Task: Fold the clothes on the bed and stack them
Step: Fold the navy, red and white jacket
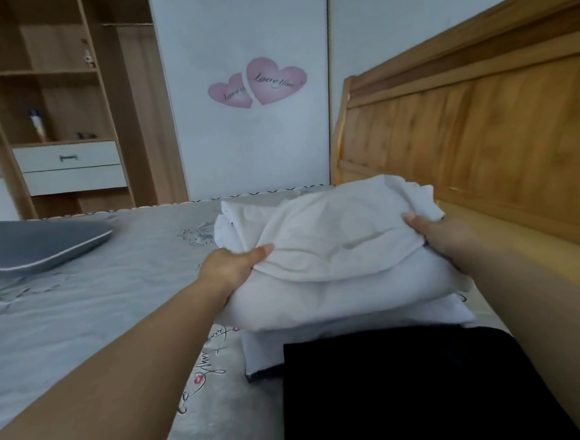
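Observation:
A bundle of folded white clothes is held between both hands above the bed. My left hand grips its left side, thumb on top and fingers hidden underneath. My right hand grips the right side the same way. Below the bundle lies another folded white garment with a dark edge. In front of that lies a black folded garment.
A grey pillow lies at the left of the bed. The wooden headboard runs along the right. A wooden wardrobe with shelves and white drawers stands behind the bed, beside a white panel with pink heart stickers.

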